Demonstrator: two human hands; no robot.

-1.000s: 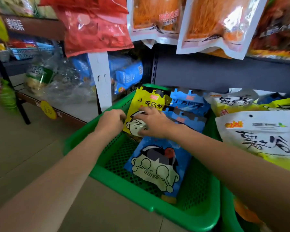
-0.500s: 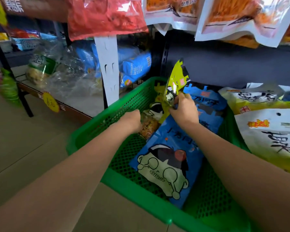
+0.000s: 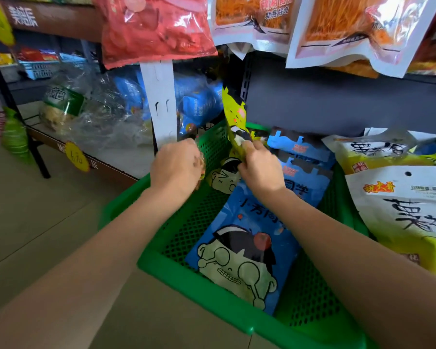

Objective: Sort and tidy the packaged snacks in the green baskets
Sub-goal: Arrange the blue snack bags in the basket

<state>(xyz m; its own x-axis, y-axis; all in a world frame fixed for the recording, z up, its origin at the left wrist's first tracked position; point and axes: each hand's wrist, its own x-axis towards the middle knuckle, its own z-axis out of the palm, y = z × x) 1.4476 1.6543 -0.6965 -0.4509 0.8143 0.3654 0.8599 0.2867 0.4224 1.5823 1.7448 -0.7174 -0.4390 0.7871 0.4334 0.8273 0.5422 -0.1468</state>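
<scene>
A green mesh basket (image 3: pixel 191 275) sits in front of me on a low shelf. A blue snack packet with a cartoon face (image 3: pixel 239 255) lies flat in it, and more blue packets (image 3: pixel 300 152) stand at its back. My right hand (image 3: pixel 258 170) pinches a yellow packet (image 3: pixel 233 117) and holds it upright, edge-on, above the basket. Another yellow packet with a cartoon face (image 3: pixel 223 176) lies below it. My left hand (image 3: pixel 176 167) hovers at the basket's left wall, curled around a small crinkly packet that is mostly hidden.
White and yellow snack bags (image 3: pixel 408 210) fill the neighbouring basket on the right. Red and orange packets (image 3: pixel 156 28) hang from above. Clear bags of goods (image 3: pixel 86 114) lie on the shelf to the left, behind a white upright strip (image 3: pixel 161 102). Tiled floor lies below left.
My right hand lifted the yellow packet off the pile and turned it upright. My left hand picked up a small packet and rose to the basket's left wall. The camera moved closer.
</scene>
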